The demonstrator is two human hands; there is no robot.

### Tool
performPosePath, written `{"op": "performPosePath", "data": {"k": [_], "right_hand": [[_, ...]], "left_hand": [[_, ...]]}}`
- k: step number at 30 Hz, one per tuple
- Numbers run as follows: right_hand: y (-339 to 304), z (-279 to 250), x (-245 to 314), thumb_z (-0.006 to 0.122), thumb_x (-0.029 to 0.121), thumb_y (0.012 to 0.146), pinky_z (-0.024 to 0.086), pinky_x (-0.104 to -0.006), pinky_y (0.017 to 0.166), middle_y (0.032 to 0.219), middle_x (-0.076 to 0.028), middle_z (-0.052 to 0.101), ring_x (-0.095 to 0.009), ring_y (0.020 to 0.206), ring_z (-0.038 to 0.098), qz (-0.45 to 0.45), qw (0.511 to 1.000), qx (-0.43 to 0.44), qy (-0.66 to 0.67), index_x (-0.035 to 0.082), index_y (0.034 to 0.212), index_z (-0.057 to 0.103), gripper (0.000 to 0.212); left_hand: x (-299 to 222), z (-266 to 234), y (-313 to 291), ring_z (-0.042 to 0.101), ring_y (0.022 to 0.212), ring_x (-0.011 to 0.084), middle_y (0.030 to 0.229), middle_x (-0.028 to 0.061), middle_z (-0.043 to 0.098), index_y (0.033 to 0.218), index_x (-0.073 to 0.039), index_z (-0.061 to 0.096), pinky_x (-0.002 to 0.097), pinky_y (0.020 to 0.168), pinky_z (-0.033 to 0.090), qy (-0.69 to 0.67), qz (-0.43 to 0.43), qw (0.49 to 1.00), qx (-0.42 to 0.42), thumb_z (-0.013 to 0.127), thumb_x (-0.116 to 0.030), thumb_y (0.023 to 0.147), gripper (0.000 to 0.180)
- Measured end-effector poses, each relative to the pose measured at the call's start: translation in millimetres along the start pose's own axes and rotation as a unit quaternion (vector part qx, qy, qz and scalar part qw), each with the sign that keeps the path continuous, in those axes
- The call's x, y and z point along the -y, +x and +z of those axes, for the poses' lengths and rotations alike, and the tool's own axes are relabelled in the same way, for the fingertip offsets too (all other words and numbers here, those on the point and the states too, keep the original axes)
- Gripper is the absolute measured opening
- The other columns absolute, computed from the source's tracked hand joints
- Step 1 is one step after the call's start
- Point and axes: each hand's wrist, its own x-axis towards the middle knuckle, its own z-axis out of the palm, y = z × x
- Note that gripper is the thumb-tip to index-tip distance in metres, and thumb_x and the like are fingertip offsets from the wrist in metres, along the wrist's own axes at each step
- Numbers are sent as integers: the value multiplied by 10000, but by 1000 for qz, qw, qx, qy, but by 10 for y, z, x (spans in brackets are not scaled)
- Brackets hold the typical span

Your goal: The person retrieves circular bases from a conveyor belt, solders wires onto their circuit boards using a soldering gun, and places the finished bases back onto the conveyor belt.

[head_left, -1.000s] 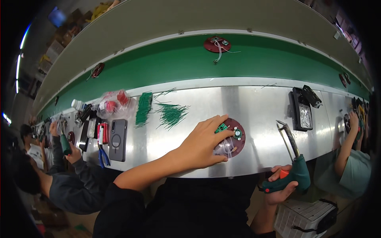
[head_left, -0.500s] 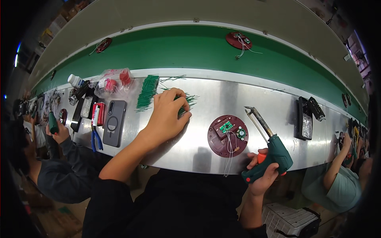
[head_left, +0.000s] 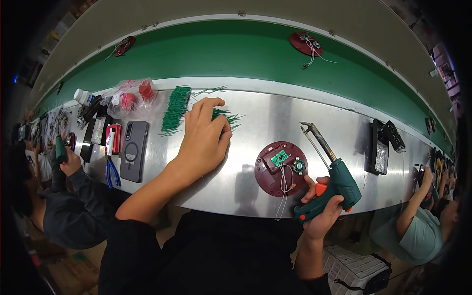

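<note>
My left hand (head_left: 204, 135) hovers over loose green wire pieces (head_left: 227, 118). Its fingers are bent but apart, and I see nothing held; the fingertips partly hide the wires. A dense bundle of the same green wires (head_left: 176, 110) lies just left of it. My right hand (head_left: 322, 209) is wrapped round a dark green soldering gun (head_left: 344, 184) with an orange-red trigger, its tip pointing up and to the left. Beside the gun lies a round dark red housing (head_left: 268, 179) carrying a green circuit board (head_left: 280, 158), a small round part (head_left: 298, 166) and white leads (head_left: 283, 191).
Left on the metal bench (head_left: 221, 189) are a phone (head_left: 134, 152), blue-handled pliers (head_left: 112, 172), a red box (head_left: 117, 140) and a plastic bag (head_left: 132, 101). A black tray (head_left: 378, 147) stands right. Another red housing (head_left: 306, 44) sits on the green belt (head_left: 221, 54). Co-workers flank me.
My left hand's fingers have lifted and spread away from the loose green wires. The view has shifted slightly; my right hand still holds the soldering gun beside the housing.
</note>
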Motion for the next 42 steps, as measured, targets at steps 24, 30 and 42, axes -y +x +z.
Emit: {"op": "performPosePath", "data": {"k": [24,30,42], "right_hand": [[-203,58,145,382,736,1073,521,-628,1115,814,-65,569,-153,702,572,71,996,-32,43,14,1279,506,762],[-300,89,146,363,717,1089,565,-559,1053,830,-71,567,-162,700,577,138,987,-21,86,-2,1269,511,756],[-466,-374,74,520,803,992,557,-270,635,920,-152,758,-219,787,702,7,981,28,-194,-70,1122,714,904]], "left_hand": [[-231,-25,128,595,1111,360,1166,196,626,1092,27,565,469,993,409,1,96,989,114,634,-28,933,181],[-297,153,230,638,920,324,941,93,680,1037,-59,607,440,969,422,-177,100,976,83,708,-77,966,125],[-312,282,261,675,907,156,943,-24,722,1007,-114,655,374,1030,324,-275,79,948,139,860,-104,850,259]]}}
